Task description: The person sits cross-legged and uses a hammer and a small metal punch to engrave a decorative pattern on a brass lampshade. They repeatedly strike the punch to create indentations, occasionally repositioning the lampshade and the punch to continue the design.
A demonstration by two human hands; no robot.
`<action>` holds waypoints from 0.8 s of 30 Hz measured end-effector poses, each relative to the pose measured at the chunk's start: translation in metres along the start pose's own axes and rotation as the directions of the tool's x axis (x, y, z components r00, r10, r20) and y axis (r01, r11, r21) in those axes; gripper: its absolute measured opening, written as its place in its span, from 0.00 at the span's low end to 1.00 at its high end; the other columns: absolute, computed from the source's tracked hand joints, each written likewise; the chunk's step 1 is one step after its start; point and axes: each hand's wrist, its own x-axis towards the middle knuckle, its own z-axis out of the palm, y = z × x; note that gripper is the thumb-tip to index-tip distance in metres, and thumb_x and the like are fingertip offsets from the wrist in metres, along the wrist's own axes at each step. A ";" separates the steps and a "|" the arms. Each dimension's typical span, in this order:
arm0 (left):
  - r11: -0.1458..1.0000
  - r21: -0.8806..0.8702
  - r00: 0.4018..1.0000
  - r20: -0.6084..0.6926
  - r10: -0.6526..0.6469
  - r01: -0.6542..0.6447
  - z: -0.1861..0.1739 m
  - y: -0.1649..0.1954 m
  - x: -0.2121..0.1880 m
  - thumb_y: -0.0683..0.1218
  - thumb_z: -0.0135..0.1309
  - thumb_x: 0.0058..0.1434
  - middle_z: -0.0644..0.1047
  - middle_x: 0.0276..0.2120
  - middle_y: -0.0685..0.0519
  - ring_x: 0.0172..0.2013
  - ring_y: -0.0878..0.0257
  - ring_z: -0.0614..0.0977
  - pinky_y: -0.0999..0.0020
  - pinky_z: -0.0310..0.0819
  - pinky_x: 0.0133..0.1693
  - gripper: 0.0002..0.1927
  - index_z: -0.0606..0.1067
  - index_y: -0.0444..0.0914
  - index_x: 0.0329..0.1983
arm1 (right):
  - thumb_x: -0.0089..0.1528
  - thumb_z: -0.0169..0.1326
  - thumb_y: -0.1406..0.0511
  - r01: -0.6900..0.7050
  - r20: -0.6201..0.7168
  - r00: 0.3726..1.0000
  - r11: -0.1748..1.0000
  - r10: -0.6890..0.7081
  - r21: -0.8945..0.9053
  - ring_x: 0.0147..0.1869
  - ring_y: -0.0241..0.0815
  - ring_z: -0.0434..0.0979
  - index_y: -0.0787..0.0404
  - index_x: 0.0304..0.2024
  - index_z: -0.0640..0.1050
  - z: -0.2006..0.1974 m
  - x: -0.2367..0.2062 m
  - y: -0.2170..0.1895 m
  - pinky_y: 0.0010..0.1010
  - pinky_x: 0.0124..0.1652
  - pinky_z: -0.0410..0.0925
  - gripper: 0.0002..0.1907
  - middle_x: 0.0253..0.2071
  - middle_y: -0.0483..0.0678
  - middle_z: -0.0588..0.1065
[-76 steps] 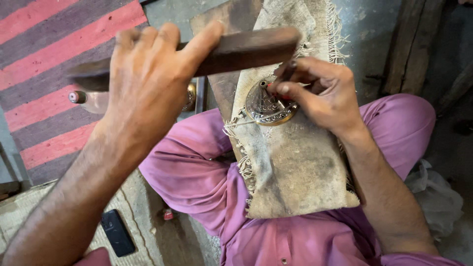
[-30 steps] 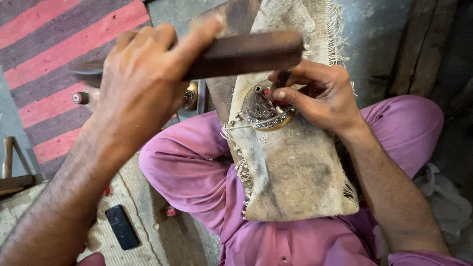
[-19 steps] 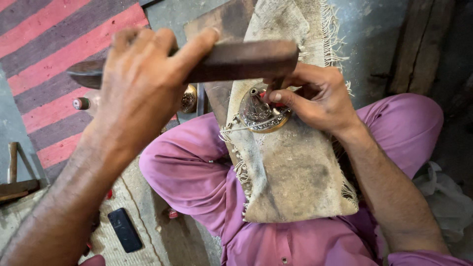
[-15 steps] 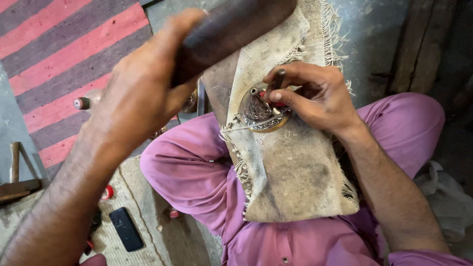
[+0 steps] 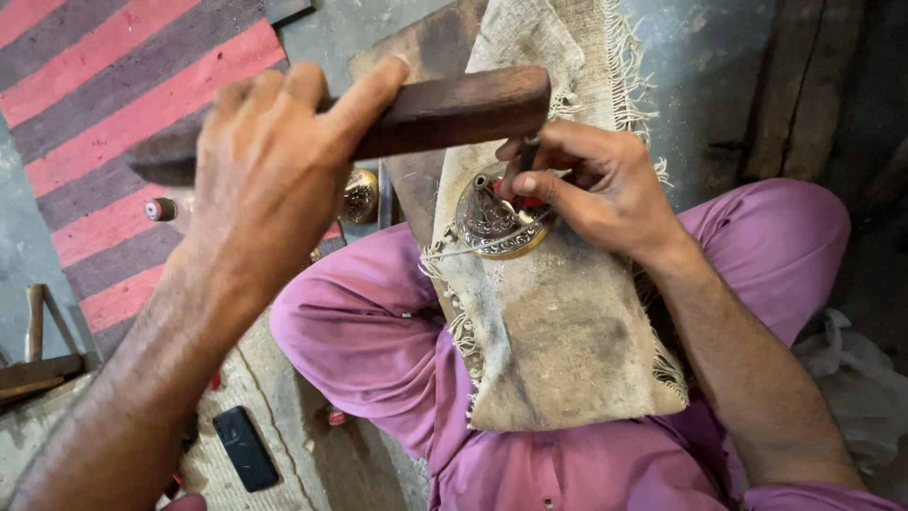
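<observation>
Levelled again, wooden mallet (image 5: 445, 109) gripped by left hand (image 5: 270, 161); right hand (image 5: 601, 189) pinches punch (image 5: 526, 156) over burlap (image 5: 558, 331).

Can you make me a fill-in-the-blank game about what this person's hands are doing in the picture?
1. The left hand grips a long dark block made of ____.
2. The right hand steadies a small metal piece shaped like a ____.
3. The metal piece rests on a frayed cloth laid over trousers coloured ____.
4. Near the left forearm, a black ____ lies on the floor.

Missing words: wood; cone; purple; phone
</observation>
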 end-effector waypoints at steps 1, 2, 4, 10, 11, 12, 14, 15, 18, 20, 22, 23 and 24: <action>0.995 -0.091 1.000 0.000 -0.029 0.029 0.000 0.000 0.000 0.36 0.62 0.62 0.75 0.39 0.42 0.42 0.42 0.81 0.46 0.74 0.45 0.35 0.65 0.49 0.71 | 0.68 0.57 0.72 -0.014 -0.009 1.000 0.999 0.014 0.029 0.48 0.41 0.87 0.69 0.53 0.77 0.000 0.000 -0.001 0.29 0.49 0.83 0.11 0.43 0.54 0.82; 0.982 -0.180 0.999 0.003 -0.053 0.053 -0.001 -0.001 0.000 0.36 0.62 0.61 0.76 0.41 0.41 0.44 0.41 0.81 0.47 0.75 0.46 0.37 0.64 0.48 0.72 | 0.68 0.57 0.73 -0.027 -0.022 0.999 0.998 0.028 0.058 0.49 0.41 0.87 0.69 0.54 0.77 0.001 0.000 -0.003 0.29 0.51 0.82 0.12 0.44 0.54 0.82; 0.926 -0.374 0.997 -0.033 -0.063 0.046 -0.002 -0.001 0.000 0.36 0.62 0.63 0.77 0.47 0.40 0.48 0.40 0.81 0.48 0.75 0.48 0.38 0.61 0.47 0.73 | 0.69 0.56 0.74 -0.038 -0.040 0.998 0.993 0.042 0.108 0.51 0.42 0.86 0.70 0.55 0.76 0.003 -0.002 -0.004 0.30 0.54 0.82 0.12 0.44 0.54 0.82; 0.786 -0.593 0.982 0.041 -0.186 0.173 -0.009 0.001 0.004 0.40 0.62 0.64 0.78 0.40 0.38 0.41 0.41 0.82 0.48 0.73 0.43 0.38 0.56 0.45 0.72 | 0.69 0.55 0.75 -0.002 -0.047 0.999 0.995 0.006 0.102 0.51 0.42 0.86 0.71 0.54 0.77 0.004 -0.002 -0.004 0.29 0.54 0.81 0.11 0.45 0.54 0.81; 0.812 -0.578 0.991 -0.045 -0.122 0.074 -0.009 0.001 0.005 0.38 0.62 0.63 0.78 0.43 0.36 0.44 0.38 0.81 0.48 0.73 0.44 0.39 0.55 0.44 0.73 | 0.69 0.56 0.75 0.009 -0.043 0.999 0.994 -0.005 0.106 0.51 0.41 0.85 0.71 0.53 0.77 0.004 -0.002 -0.004 0.29 0.54 0.81 0.11 0.45 0.54 0.81; 0.831 -0.555 0.990 -0.128 -0.053 -0.027 -0.009 0.001 0.006 0.37 0.63 0.63 0.77 0.46 0.35 0.47 0.36 0.80 0.47 0.74 0.45 0.40 0.55 0.42 0.73 | 0.68 0.56 0.75 0.020 -0.041 0.999 0.994 -0.016 0.110 0.50 0.41 0.85 0.71 0.53 0.77 0.005 -0.002 -0.004 0.29 0.54 0.81 0.10 0.45 0.54 0.81; 0.986 -0.148 0.995 -0.084 0.060 -0.072 -0.010 0.000 0.007 0.36 0.63 0.63 0.77 0.38 0.40 0.40 0.42 0.81 0.47 0.74 0.42 0.38 0.60 0.48 0.71 | 0.68 0.57 0.74 0.000 -0.034 0.999 0.997 0.003 0.073 0.49 0.40 0.86 0.70 0.50 0.78 0.004 -0.001 -0.004 0.28 0.52 0.82 0.08 0.44 0.53 0.81; 0.992 0.070 0.993 -0.047 0.105 -0.102 -0.010 -0.001 0.007 0.35 0.63 0.62 0.77 0.34 0.43 0.37 0.45 0.82 0.47 0.75 0.41 0.37 0.63 0.50 0.71 | 0.68 0.57 0.74 -0.010 -0.029 1.000 0.998 0.012 0.054 0.48 0.40 0.86 0.70 0.48 0.79 0.004 -0.001 -0.004 0.27 0.51 0.83 0.07 0.44 0.53 0.81; 0.992 -0.116 0.996 -0.078 0.042 -0.051 -0.009 -0.003 0.006 0.37 0.64 0.57 0.74 0.35 0.44 0.37 0.45 0.80 0.50 0.71 0.36 0.39 0.66 0.50 0.71 | 0.67 0.57 0.73 -0.019 -0.034 0.999 0.999 0.020 0.030 0.48 0.41 0.86 0.69 0.49 0.79 0.003 0.000 -0.005 0.29 0.49 0.83 0.09 0.44 0.53 0.81; 0.844 -0.536 0.987 -0.132 -0.086 0.002 -0.002 0.001 0.004 0.39 0.60 0.66 0.75 0.44 0.48 0.46 0.51 0.81 0.54 0.74 0.44 0.33 0.60 0.47 0.70 | 0.67 0.57 0.73 -0.017 -0.013 1.000 0.997 0.018 0.072 0.49 0.42 0.85 0.69 0.52 0.78 0.001 0.000 -0.005 0.31 0.52 0.81 0.11 0.45 0.54 0.81; 0.873 -0.487 0.986 -0.126 -0.110 0.035 0.004 0.004 -0.001 0.39 0.59 0.67 0.75 0.46 0.49 0.47 0.52 0.81 0.54 0.75 0.47 0.32 0.60 0.47 0.70 | 0.67 0.57 0.73 -0.019 -0.002 1.000 0.994 0.019 0.112 0.49 0.42 0.85 0.68 0.53 0.78 0.000 0.001 -0.004 0.33 0.53 0.81 0.11 0.45 0.54 0.82; 0.973 -0.225 0.992 -0.105 -0.069 0.043 0.008 0.005 -0.005 0.38 0.60 0.64 0.75 0.42 0.47 0.44 0.50 0.81 0.51 0.74 0.45 0.34 0.64 0.48 0.71 | 0.68 0.57 0.72 -0.020 -0.002 1.000 0.992 0.020 0.127 0.49 0.42 0.86 0.68 0.52 0.78 -0.001 0.003 -0.003 0.33 0.53 0.81 0.10 0.44 0.54 0.82; 0.998 0.053 0.997 -0.075 -0.036 0.040 0.012 0.006 -0.010 0.37 0.60 0.60 0.75 0.39 0.45 0.41 0.47 0.81 0.49 0.73 0.44 0.36 0.68 0.48 0.72 | 0.69 0.56 0.72 -0.023 -0.002 1.000 0.990 0.023 0.142 0.48 0.42 0.86 0.67 0.52 0.78 -0.002 0.004 -0.001 0.34 0.53 0.81 0.09 0.44 0.54 0.82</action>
